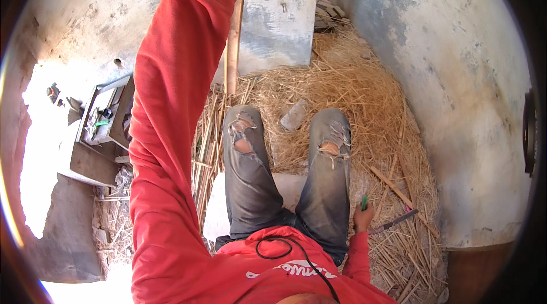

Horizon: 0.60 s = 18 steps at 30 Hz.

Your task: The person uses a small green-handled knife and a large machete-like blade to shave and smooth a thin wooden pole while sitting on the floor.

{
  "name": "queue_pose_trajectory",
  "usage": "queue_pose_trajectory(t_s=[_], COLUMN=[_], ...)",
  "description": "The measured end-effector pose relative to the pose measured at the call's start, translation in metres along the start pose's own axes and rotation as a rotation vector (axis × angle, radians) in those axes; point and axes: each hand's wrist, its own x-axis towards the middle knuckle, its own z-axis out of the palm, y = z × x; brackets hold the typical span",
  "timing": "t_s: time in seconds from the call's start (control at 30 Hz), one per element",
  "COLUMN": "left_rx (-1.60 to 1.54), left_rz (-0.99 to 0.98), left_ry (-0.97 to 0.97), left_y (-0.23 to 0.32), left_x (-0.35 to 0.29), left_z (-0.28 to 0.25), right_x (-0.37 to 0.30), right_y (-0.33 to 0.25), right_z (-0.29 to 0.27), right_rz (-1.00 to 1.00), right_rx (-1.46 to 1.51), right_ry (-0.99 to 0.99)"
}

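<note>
**— Where are the hands right now?**

— The person sits on a pale slab with legs stretched over the straw (342,87). The right hand (362,217) rests low by the right thigh, its grip clenched around a long knife (393,221) with a green handle, blade lying out over the straw to the right. The left arm in the red sleeve (171,104) reaches up past the top edge, beside a tall bamboo pole (232,47) standing against the wall; that hand is out of view, so I cannot tell its grip.

**— And how would you handle it well from there?**

— I'd judge the pole wants steadying before any blade goes near it, and the knife should stay pointed away from the knees while the other arm is raised. Loose split canes (208,144) lie just beside the left leg, so footing and reach look cramped. A grey stone (294,115) sits between the shins, clear of both hands.
</note>
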Motion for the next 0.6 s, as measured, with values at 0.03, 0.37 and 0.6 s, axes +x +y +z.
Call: queue_pose_trajectory(t_s=[0.03,0.37,0.6], left_rx=[-0.041,0.188,0.029], left_rz=[-0.011,-0.164,-0.264], left_ry=[-0.006,-0.257,-0.125], left_y=[-0.021,-0.158,-0.198], left_x=[-0.002,-0.092,-0.135], left_z=[0.011,0.029,0.027], right_x=[-0.016,-0.029,-0.008], right_y=[0.016,0.069,0.092], right_z=[-0.004,0.056,0.089], right_rz=[0.054,0.009,0.000], right_rx=[-0.041,0.050,0.143], right_ry=[-0.024,-0.091,-0.100])
